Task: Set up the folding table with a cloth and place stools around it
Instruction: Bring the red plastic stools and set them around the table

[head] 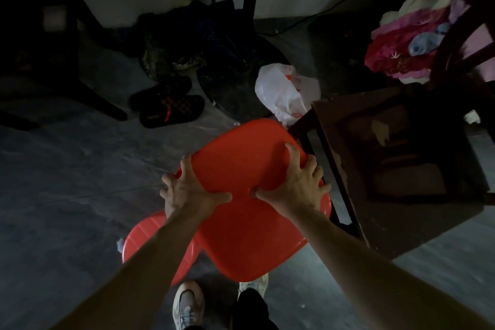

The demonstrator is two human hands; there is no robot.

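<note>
The grey, mottled floor (67, 182) carries a pair of dark slippers (167, 103) side by side, a crumpled white plastic bag (286, 94) just beside a worn brown wooden table (396, 158), a stand's round dark base (235, 88), a dark heap of bags (184, 45) against the wall, and the person's pale shoes (187, 303) at the near edge

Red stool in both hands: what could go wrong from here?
1. The left hand and right hand grip only the seat edges of the red stool; it may slip.
2. It is close to the wooden stool and could knock it.
3. The slippers and plastic bag on the floor could trip the person.
</note>
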